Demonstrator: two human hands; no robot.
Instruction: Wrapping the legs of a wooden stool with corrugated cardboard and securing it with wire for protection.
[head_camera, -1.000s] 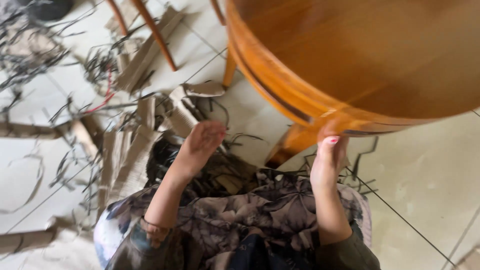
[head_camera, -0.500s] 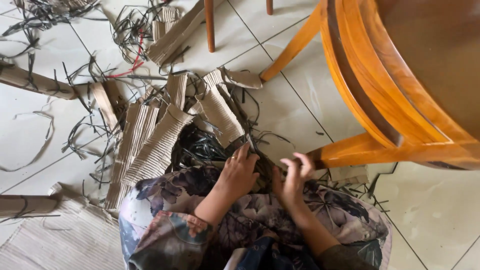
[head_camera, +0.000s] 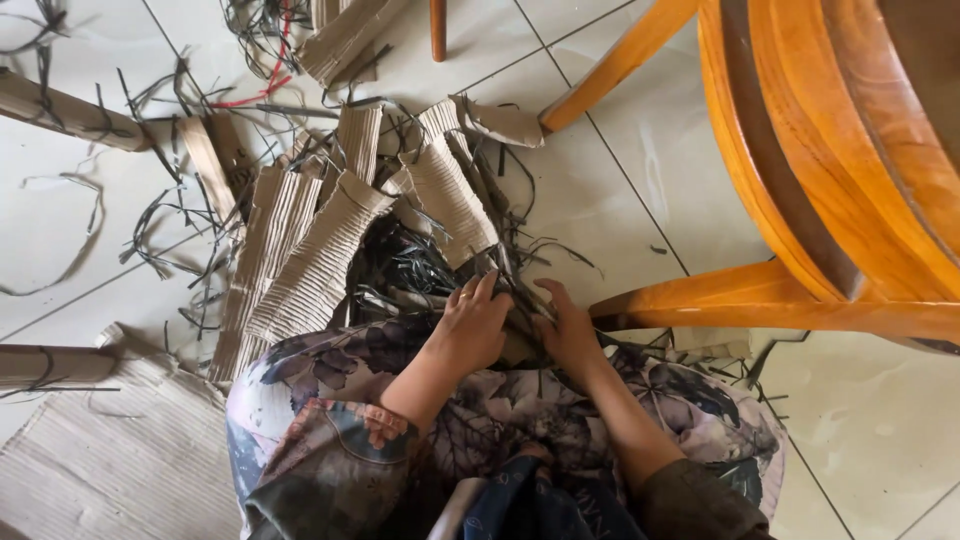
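Where my hands meet, just past my lap, lies a tangled heap of thin dark strips (head_camera: 420, 285), flat and glossy, curling loose like cut strapping. Beyond it and to the left of my left hand (head_camera: 470, 325), ribbed brown corrugated cardboard strips (head_camera: 310, 260) fan out, their fluted faces showing fine parallel ridges, some bent, some torn at the ends. Further left, a rolled cardboard tube (head_camera: 70, 115) lies across more scattered dark strips, with a thin red strand (head_camera: 250, 100) beyond it. A wide sheet of pale ribbed cardboard (head_camera: 110, 470) lies flat to the near left of my knee.

All of it rests on a pale tiled floor (head_camera: 620, 200) with dark grout lines. To the right of my right hand (head_camera: 570, 330) rises a glossy orange-brown wooden chair (head_camera: 800, 180), its curved rails and one leg reaching toward my fingers.

My left hand, with a ring on one finger, is half curled, fingers pressed down into the near edge of the dark strips. My right hand sits just beside it, fingers bent around the same bundle; how firmly either grips it I cannot tell. Floral-print fabric (head_camera: 500, 410) covers my lap beneath both wrists.
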